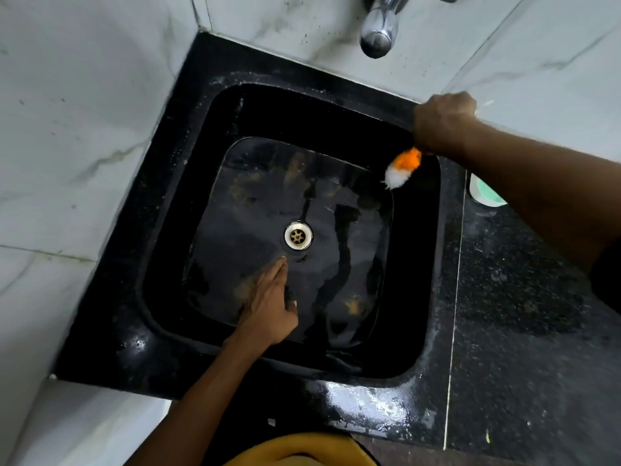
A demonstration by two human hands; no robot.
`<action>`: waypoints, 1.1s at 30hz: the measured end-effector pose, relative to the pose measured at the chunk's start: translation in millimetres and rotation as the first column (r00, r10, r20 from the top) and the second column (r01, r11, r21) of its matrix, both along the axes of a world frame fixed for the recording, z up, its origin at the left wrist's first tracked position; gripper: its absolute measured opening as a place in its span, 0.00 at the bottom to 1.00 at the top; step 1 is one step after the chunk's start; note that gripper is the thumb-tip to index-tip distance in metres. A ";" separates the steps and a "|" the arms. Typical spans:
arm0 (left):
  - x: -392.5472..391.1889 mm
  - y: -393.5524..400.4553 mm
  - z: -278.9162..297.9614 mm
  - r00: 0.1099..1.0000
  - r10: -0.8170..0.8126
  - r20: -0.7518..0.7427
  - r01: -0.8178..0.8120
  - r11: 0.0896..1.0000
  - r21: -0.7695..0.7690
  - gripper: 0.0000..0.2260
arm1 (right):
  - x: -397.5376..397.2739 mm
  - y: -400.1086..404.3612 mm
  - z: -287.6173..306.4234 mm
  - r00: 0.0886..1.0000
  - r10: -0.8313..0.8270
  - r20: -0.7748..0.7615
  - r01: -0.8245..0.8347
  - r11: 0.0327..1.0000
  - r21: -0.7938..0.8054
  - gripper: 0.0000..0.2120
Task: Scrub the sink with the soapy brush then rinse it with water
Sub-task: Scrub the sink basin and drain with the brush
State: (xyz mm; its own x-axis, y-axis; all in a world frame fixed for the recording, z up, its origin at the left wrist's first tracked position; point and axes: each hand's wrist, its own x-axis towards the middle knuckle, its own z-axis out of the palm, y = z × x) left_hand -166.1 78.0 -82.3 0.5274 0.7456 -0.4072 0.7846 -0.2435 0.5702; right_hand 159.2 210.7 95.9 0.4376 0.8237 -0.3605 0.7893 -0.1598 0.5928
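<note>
Setting: marble-tiled corner walls (84, 136) close round our black sink (420, 264), which is set in a wet, speckled black table (521, 314).
Head view, right hand (443, 121): our fingers are curled round the brush (403, 168) at the basin's far right corner, its orange and white bristles against the wall.
Head view, left hand (268, 307): straight fingers lie flat on the wet floor just short of the drain (298, 236), holding nothing.
Progress: we judge scrubbing underway; brownish smears remain on the floor, and rinsing is not yet begun.
Tap (379, 28): no water runs from it.
Around: a pale green thing (484, 193) sits partly hidden behind our right forearm; a yellow rim (302, 449) shows below.
In the way: our left hand covers part of the floor left to scrub.
</note>
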 end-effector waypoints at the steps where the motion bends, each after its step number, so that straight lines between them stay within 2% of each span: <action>1: 0.2 0.1 0.3 1.000 0.000 0.000 0.000 1.000 -0.005 0.37 | 2.9 -2.8 3.1 0.996 0.083 0.019 -0.083 0.996 0.014 0.13; 3: 0.5 0.3 -0.7 1.000 0.000 -0.005 0.000 1.000 -0.016 0.37 | 12.8 -15.5 1.2 0.977 0.209 0.043 -0.211 0.977 0.036 0.11; 4: 0.6 0.4 -1.4 1.000 0.004 -0.005 -0.004 1.000 -0.023 0.38 | 14.8 -25.3 -0.7 0.975 0.220 0.041 -0.220 0.975 -0.004 0.11; 7: 0.7 -0.1 -1.9 1.000 0.008 -0.009 -0.008 0.999 -0.040 0.38 | 17.4 -45.3 -8.7 0.992 0.129 0.006 -0.125 0.976 -0.177 0.11; 11: 0.5 -0.4 -2.0 1.000 0.003 -0.018 -0.004 0.999 -0.049 0.37 | 10.3 -36.4 2.5 0.989 0.128 0.070 -0.122 0.990 -0.076 0.10; 12: 0.1 -0.3 -2.3 1.000 0.005 -0.019 -0.006 0.999 -0.054 0.37 | 6.2 -36.7 3.0 0.991 0.115 0.072 -0.107 0.989 -0.103 0.09; 14: -0.5 0.4 -3.4 1.000 0.014 -0.014 -0.015 0.998 -0.063 0.37 | -3.0 -42.1 1.3 0.999 0.047 0.013 -0.041 0.959 -0.282 0.05; 16: -0.5 0.5 -4.3 1.000 0.018 -0.010 -0.019 0.998 -0.064 0.37 | -7.6 -46.7 -0.7 0.997 -0.074 0.003 0.068 0.886 -0.458 0.04; 18: 0.1 0.8 -5.0 1.000 0.010 -0.009 -0.011 0.998 -0.063 0.37 | -5.8 -44.4 3.2 0.999 -0.034 -0.003 0.030 0.920 -0.390 0.05; 20: -0.3 0.9 -5.0 1.000 0.008 -0.011 -0.008 0.998 -0.064 0.37 | -1.7 -49.2 5.4 0.995 0.099 0.026 -0.090 0.971 -0.220 0.08; 21: -0.4 1.0 -4.5 1.000 0.010 -0.008 -0.011 0.998 -0.069 0.37 | -3.5 -55.1 4.5 0.989 0.144 0.031 -0.134 0.969 -0.209 0.08; 23: -0.4 1.5 -3.2 1.000 0.013 -0.002 -0.013 0.997 -0.079 0.37 | -10.9 -67.6 -3.5 0.990 0.128 -0.054 -0.139 0.898 -0.418 0.08; 25: -0.4 1.4 -3.1 1.000 0.009 -0.005 -0.009 0.997 -0.071 0.37 | -18.4 -76.8 -10.1 0.994 -0.070 -0.083 -0.003 0.747 -0.665 0.10; 26: -0.2 1.4 -3.0 1.000 0.005 -0.007 -0.006 0.998 -0.070 0.37 | -20.9 -78.1 -7.7 0.991 -0.104 -0.089 0.018 0.743 -0.669 0.11; 27: 0.1 1.3 -2.8 1.000 0.003 -0.007 -0.003 0.997 -0.074 0.37 | -18.2 -77.3 -6.8 0.990 -0.090 -0.112 0.009 0.815 -0.579 0.10; 29: 0.0 0.9 -1.8 1.000 0.006 -0.008 -0.007 0.997 -0.081 0.37 | -12.3 -84.1 0.7 0.995 0.075 -0.070 -0.094 0.939 -0.330 0.10; 30: 0.2 0.8 -0.9 1.000 0.006 -0.010 -0.007 0.997 -0.080 0.37 | -15.2 -89.8 2.0 0.987 0.159 -0.029 -0.160 0.943 -0.293 0.11; 31: 0.2 0.8 0.2 1.000 0.006 -0.014 -0.007 0.997 -0.082 0.37 | -21.6 -97.8 0.0 0.978 0.206 -0.041 -0.208 0.920 -0.333 0.10; 33: 0.2 0.3 1.0 1.000 0.010 -0.017 -0.011 0.996 -0.091 0.37 | -41.2 -112.6 -3.1 0.971 0.193 -0.142 -0.239 0.822 -0.517 0.07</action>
State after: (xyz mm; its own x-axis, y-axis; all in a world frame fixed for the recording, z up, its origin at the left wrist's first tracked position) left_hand -166.0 78.2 -81.3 0.5122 0.7103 -0.4828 0.7965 -0.1826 0.5765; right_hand 118.1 98.1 92.7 0.2218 0.5686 -0.7922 0.8149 0.3380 0.4708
